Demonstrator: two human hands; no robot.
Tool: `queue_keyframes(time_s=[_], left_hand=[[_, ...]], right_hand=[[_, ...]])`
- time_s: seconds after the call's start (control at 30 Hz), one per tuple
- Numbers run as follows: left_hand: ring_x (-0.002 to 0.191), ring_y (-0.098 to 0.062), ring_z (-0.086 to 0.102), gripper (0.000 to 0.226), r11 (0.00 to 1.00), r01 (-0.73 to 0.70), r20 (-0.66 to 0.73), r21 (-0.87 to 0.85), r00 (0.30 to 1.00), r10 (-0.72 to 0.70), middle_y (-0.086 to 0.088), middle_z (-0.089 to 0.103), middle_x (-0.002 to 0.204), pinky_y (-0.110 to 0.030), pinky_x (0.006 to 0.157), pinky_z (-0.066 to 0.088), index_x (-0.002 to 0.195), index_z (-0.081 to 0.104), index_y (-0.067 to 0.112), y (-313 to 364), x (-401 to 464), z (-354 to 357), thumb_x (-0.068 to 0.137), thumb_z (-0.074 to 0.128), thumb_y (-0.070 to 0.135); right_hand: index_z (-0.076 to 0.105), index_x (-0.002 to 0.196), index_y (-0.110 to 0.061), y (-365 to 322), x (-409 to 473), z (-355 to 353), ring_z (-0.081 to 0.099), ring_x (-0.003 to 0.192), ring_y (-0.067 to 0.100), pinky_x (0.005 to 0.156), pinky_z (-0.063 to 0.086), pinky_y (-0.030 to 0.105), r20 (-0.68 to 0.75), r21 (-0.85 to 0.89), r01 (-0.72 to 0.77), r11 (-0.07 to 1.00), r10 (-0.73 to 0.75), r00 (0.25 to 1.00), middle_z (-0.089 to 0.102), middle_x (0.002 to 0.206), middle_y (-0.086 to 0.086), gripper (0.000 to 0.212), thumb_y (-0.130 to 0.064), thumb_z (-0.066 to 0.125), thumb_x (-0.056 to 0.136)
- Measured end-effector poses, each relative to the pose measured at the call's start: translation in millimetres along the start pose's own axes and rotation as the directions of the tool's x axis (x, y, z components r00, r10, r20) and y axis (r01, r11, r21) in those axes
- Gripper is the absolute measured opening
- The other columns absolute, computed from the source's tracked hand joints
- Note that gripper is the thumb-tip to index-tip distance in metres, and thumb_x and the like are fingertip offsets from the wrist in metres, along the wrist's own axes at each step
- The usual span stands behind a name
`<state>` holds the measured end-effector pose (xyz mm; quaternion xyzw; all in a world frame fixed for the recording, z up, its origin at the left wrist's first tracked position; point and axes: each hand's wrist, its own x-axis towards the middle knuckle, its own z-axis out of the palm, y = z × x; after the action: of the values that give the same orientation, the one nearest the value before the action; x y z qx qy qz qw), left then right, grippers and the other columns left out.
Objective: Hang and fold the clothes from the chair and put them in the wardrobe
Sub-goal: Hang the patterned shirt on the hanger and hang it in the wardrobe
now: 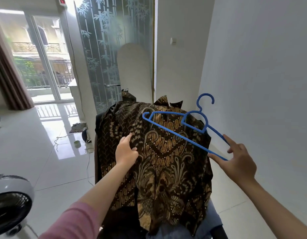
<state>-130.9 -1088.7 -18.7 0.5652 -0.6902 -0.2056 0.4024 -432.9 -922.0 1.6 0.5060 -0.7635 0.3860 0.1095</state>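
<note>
A brown and gold batik shirt (166, 161) is draped over the back of a chair in the middle of the view, covering most of the chair. My left hand (126, 150) lies on the shirt's left side, with its fingers gathering the fabric. My right hand (239, 161) holds one end of a blue plastic hanger (177, 125) between thumb and fingers. The hanger hovers tilted above the shirt's upper right part, hook pointing up. Dark and blue clothes (209, 226) show under the shirt's lower edge.
A white wall (261, 66) stands close on the right. A frosted glass door with a bamboo pattern (104, 49) is behind the chair. A white fan (11, 204) sits at the lower left. A cable (88, 163) and a tape roll (77, 143) lie on the glossy tile floor.
</note>
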Motion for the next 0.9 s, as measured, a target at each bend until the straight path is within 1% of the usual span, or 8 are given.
queue_keyframes(time_s=[0.07, 0.23, 0.33, 0.47, 0.53, 0.67, 0.77, 0.9], left_hand=[[0.129, -0.023, 0.043, 0.067, 1.0, -0.009, -0.004, 0.004, 1.0, 0.009, -0.008, 0.048, 0.137, -0.029, 0.107, 0.032, 0.143, 0.038, 0.01, -5.4, -8.5, -2.2, 0.082, 0.063, 0.0], [0.134, -0.025, 0.039, 0.068, 1.0, 0.018, 0.026, 0.008, 0.999, -0.018, -0.01, 0.048, 0.139, -0.037, 0.111, 0.034, 0.143, 0.038, 0.01, -22.7, -32.6, -0.5, 0.081, 0.064, -0.001], [0.131, -0.025, 0.041, 0.066, 0.998, 0.052, 0.062, 0.023, 0.997, -0.054, -0.01, 0.046, 0.138, -0.036, 0.11, 0.034, 0.142, 0.039, 0.01, -28.4, -43.4, -1.1, 0.081, 0.063, 0.001], [0.128, -0.027, 0.04, 0.064, 0.991, 0.132, 0.148, 0.033, 0.98, -0.136, -0.011, 0.031, 0.14, -0.029, 0.105, 0.033, 0.142, 0.037, 0.013, -27.5, -44.6, -1.5, 0.084, 0.064, 0.009], [0.131, -0.031, 0.033, 0.061, 0.987, 0.145, 0.111, 0.064, 0.982, -0.151, -0.014, 0.025, 0.141, -0.034, 0.107, 0.032, 0.14, 0.039, 0.015, -20.8, -40.6, -0.3, 0.085, 0.064, 0.016], [0.128, -0.031, 0.032, 0.047, 0.997, -0.008, 0.002, 0.082, 1.0, 0.008, -0.015, 0.033, 0.138, -0.033, 0.103, 0.035, 0.13, 0.05, 0.011, 12.2, -25.9, 4.8, 0.086, 0.063, 0.019], [0.124, -0.027, 0.038, 0.043, 0.984, -0.161, -0.014, 0.074, 0.987, 0.162, -0.012, 0.04, 0.134, -0.023, 0.095, 0.033, 0.128, 0.052, 0.008, 45.4, -8.8, 12.5, 0.087, 0.061, 0.017], [0.117, -0.023, 0.045, 0.039, 0.968, -0.25, -0.006, -0.019, 0.968, 0.25, -0.008, 0.048, 0.127, -0.02, 0.092, 0.033, 0.126, 0.052, 0.008, 88.8, 26.2, 25.2, 0.088, 0.057, 0.012]], right_hand=[[0.052, 0.134, -0.03, -2.7, -0.4, 3.9, 0.048, 0.06, 0.012, 0.045, 0.029, 0.016, 0.002, 0.016, -0.014, 1.0, 0.014, 1.0, 0.05, 0.084, -0.003, 0.089, -0.059, 0.079, 0.055], [0.051, 0.134, -0.029, 0.4, -7.1, 6.7, 0.049, 0.063, 0.012, 0.046, 0.028, 0.017, 0.016, 0.027, -0.04, 0.999, 0.039, 0.999, 0.051, 0.086, -0.003, 0.088, -0.058, 0.08, 0.056], [0.051, 0.134, -0.029, 4.5, -10.9, 4.0, 0.048, 0.062, 0.012, 0.046, 0.028, 0.016, 0.011, 0.029, -0.032, 0.999, 0.032, 0.999, 0.051, 0.086, -0.002, 0.088, -0.06, 0.079, 0.056], [0.05, 0.135, -0.03, 11.2, -12.0, -2.6, 0.05, 0.064, 0.014, 0.047, 0.031, 0.018, -0.01, 0.051, -0.041, 0.998, 0.041, 0.999, 0.051, 0.086, -0.002, 0.088, -0.057, 0.08, 0.056], [0.05, 0.135, -0.029, 14.4, -11.0, -6.3, 0.051, 0.065, 0.016, 0.049, 0.034, 0.02, -0.026, 0.054, -0.063, 0.997, 0.064, 0.998, 0.051, 0.087, -0.001, 0.088, -0.056, 0.081, 0.056], [0.05, 0.135, -0.028, 23.4, -12.9, -14.5, 0.052, 0.068, 0.017, 0.05, 0.035, 0.021, -0.045, 0.069, -0.101, 0.992, 0.104, 0.994, 0.051, 0.088, 0.0, 0.089, -0.062, 0.073, 0.056], [0.049, 0.135, -0.028, 34.4, -16.4, -21.2, 0.052, 0.067, 0.019, 0.05, 0.036, 0.022, -0.052, 0.062, -0.115, 0.991, 0.119, 0.992, 0.052, 0.089, 0.001, 0.09, -0.064, 0.07, 0.055], [0.051, 0.134, -0.025, 48.3, -16.7, -31.3, 0.053, 0.064, 0.02, 0.049, 0.038, 0.023, -0.073, 0.038, -0.14, 0.989, 0.143, 0.987, 0.053, 0.088, 0.002, 0.089, -0.061, 0.072, 0.055]])
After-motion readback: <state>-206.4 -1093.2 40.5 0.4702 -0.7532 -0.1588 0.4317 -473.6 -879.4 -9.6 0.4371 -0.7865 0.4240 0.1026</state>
